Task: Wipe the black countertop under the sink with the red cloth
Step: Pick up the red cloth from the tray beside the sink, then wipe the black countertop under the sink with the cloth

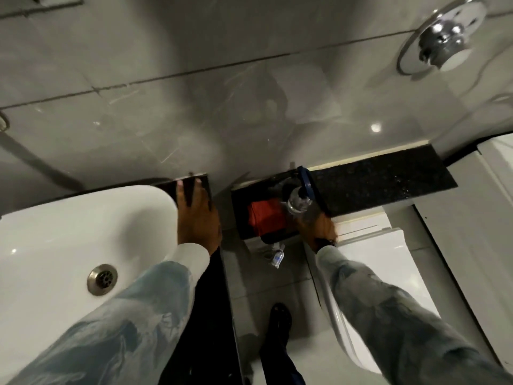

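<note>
The red cloth [263,218] lies folded on a lower black stone ledge [388,179] against the wall, between the sink and the toilet. My right hand [319,227] is just right of the cloth, closed around a clear bottle with a blue top [299,200] that stands over the ledge. My left hand [198,212] lies flat, fingers apart, on the black countertop [206,180] at the right rim of the white sink [83,223]. Neither hand touches the cloth.
A white toilet [366,273] sits at the lower right, below the ledge. A small clear bottle [278,257] lies on the grey floor tiles, and my dark shoe [277,323] stands below it. A chrome fitting [444,37] projects from the tiled wall.
</note>
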